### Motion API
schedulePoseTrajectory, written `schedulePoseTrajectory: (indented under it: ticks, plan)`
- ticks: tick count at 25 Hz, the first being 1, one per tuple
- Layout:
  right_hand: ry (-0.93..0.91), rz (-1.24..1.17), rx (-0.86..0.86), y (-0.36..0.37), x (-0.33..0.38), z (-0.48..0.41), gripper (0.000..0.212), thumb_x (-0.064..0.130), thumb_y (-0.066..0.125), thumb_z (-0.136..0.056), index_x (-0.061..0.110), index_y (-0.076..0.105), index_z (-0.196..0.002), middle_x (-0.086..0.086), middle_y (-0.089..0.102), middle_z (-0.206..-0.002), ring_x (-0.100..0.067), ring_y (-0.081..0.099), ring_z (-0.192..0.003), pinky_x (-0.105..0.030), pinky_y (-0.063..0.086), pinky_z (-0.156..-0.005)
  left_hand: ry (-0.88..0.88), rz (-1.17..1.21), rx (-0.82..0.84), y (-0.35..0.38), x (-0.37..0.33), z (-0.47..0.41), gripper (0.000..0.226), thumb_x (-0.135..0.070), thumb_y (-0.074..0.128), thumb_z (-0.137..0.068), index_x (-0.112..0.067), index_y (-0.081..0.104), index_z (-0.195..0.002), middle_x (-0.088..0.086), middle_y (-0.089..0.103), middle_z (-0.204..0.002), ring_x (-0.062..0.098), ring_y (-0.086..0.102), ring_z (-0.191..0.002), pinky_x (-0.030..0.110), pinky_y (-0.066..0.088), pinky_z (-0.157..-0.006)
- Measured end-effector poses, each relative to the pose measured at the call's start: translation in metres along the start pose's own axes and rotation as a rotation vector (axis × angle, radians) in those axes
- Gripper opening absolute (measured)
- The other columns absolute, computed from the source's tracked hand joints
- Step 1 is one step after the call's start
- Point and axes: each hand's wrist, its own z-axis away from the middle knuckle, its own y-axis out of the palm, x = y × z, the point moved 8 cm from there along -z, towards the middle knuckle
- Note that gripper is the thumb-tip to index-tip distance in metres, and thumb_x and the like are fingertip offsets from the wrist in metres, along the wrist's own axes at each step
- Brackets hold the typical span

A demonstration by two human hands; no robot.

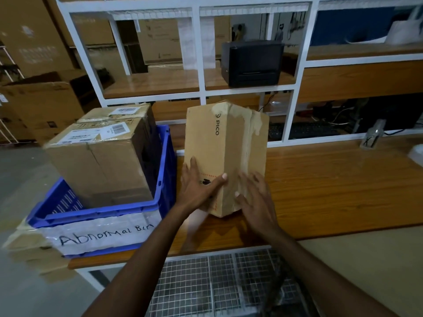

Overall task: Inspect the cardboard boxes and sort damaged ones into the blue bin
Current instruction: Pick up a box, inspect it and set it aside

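Box (pixel 225 154) on end, long axis vertical, taped end uppermost.

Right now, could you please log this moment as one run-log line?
phase: inspecting | left hand: flat on PICO box | right hand: open on its taped face | blue bin: two boxes inside

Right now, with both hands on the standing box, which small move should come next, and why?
I would likely lift the PICO box toward the blue bin at its left. The tape on its right face looks wrinkled and torn near the top, which suggests damage. The left hand and right hand press flat on its lower part.
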Motion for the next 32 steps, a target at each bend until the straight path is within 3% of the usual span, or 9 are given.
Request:
schedulePoseTrajectory:
  ticks: [3,6,8,10,13,18,23,28,32]
  plan:
    - [0.465,-0.099,0.057,-0.003,-0.064,-0.017,0.125,0.071,0.074,-0.078,0.041,-0.013,-0.163,-0.001,-0.009,-0.174,-0.031,0.002,-0.160,-0.060,0.019,-0.125,-0.019,0.129,-0.019,0.013,0.025,0.005,0.116,-0.102,0.042,-0.072,-0.047,-0.004,-0.163,-0.003,0.018,-0.173,0.028,0.036,-0.152,0.062,0.039,-0.117]
    - [0.577,-0.317,0.269,0.017,-0.094,-0.030,0.154,0.078,0.086,-0.054,0.040,-0.018,-0.161,0.001,0.003,-0.174,-0.031,0.014,-0.158,-0.058,0.024,-0.125,0.098,0.283,0.024,0.031,0.041,0.016,0.101,-0.085,0.055,-0.086,-0.057,-0.008,-0.159,-0.004,0.026,-0.171,0.019,0.043,-0.148,0.051,0.044,-0.117]
    - [0.560,-0.310,0.268,0.024,-0.100,-0.042,0.152,0.081,0.088,-0.046,0.038,-0.001,-0.162,0.001,0.019,-0.167,-0.029,0.029,-0.151,-0.057,0.034,-0.121,0.160,0.218,0.023,0.034,0.040,0.016,0.104,-0.084,0.054,-0.086,-0.064,-0.025,-0.151,-0.006,0.009,-0.176,0.016,0.030,-0.155,0.043,0.038,-0.121]
    - [0.597,-0.233,0.208,0.028,-0.108,-0.048,0.143,0.078,0.087,-0.049,0.031,0.013,-0.161,-0.001,0.025,-0.161,-0.031,0.033,-0.146,-0.055,0.036,-0.119,0.157,0.202,-0.005,0.032,0.040,0.009,0.101,-0.088,0.051,-0.084,-0.071,-0.029,-0.143,-0.005,0.005,-0.176,0.020,0.027,-0.157,0.048,0.038,-0.122]
    - [0.582,-0.112,0.123,0.024,-0.108,-0.043,0.118,0.079,0.077,-0.058,0.029,0.032,-0.154,-0.005,0.035,-0.153,-0.035,0.032,-0.142,-0.053,0.038,-0.115,0.158,0.233,0.008,0.019,0.034,0.002,0.111,-0.073,0.065,-0.088,-0.063,-0.025,-0.152,-0.013,0.017,-0.171,0.019,0.036,-0.151,0.048,0.041,-0.119]
    - [0.335,-0.434,0.037,0.018,-0.051,-0.079,0.083,0.051,0.081,-0.084,0.033,0.041,-0.153,0.005,0.059,-0.136,-0.019,0.059,-0.121,-0.044,0.054,-0.097,0.066,0.189,-0.180,-0.025,0.034,-0.029,0.107,-0.046,0.076,-0.093,-0.039,-0.002,-0.166,0.001,0.031,-0.167,0.027,0.038,-0.149,0.056,0.042,-0.116]
    - [0.302,-0.206,0.118,0.041,-0.043,-0.114,0.090,0.055,0.076,-0.087,0.035,0.030,-0.162,0.000,0.035,-0.163,-0.025,0.042,-0.143,-0.045,0.048,-0.106,0.067,-0.088,0.017,-0.014,0.032,-0.069,0.072,-0.047,0.074,-0.094,-0.026,0.045,-0.156,0.006,0.031,-0.169,0.034,0.027,-0.155,0.058,0.033,-0.122]
    - [0.196,-0.236,0.324,0.072,-0.052,-0.138,0.111,0.047,0.093,-0.067,0.044,0.029,-0.159,0.007,0.028,-0.167,-0.025,0.035,-0.149,-0.055,0.051,-0.108,0.113,-0.721,-0.127,-0.020,0.040,-0.090,0.066,-0.054,0.059,-0.100,-0.026,0.042,-0.157,0.005,0.039,-0.166,0.041,0.024,-0.156,0.057,0.013,-0.129]
    - [0.150,-0.230,0.316,0.085,-0.049,-0.163,0.105,0.034,0.093,-0.073,0.041,0.033,-0.159,0.008,0.025,-0.169,-0.022,0.032,-0.150,-0.047,0.047,-0.113,0.091,-0.857,-0.194,-0.023,0.029,-0.107,0.047,-0.035,0.064,-0.099,-0.019,0.053,-0.142,0.004,0.058,-0.143,0.030,0.047,-0.140,0.050,0.031,-0.122]
